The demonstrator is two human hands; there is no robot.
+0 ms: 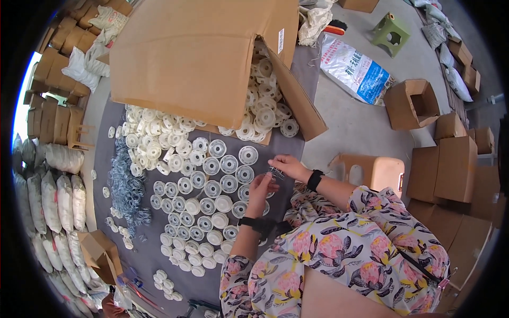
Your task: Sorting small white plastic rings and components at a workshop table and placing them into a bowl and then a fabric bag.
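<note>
In front of my body my two hands meet over the grey table edge. My right hand (289, 166) pinches small wire springs (276, 172), thin and dark metallic; their exact number is hard to make out. Just below and to the left, my left hand (259, 192) has its fingers closed on the same springs from the other side. Left of the hands, round white plastic wheel-like parts (228, 184) lie in rows, many with a grey ring-shaped recess facing up. Farther left is a heap of blue-grey coiled springs (126, 183).
A large tipped cardboard box (185, 58) spills more white parts (154, 132) onto the grey cloth (108, 254). To the right stand a tan plastic chair (389, 177), an open carton (411, 106), a printed sack (355, 69) and a green stool (391, 34). Stacked sacks (50, 201) line the left.
</note>
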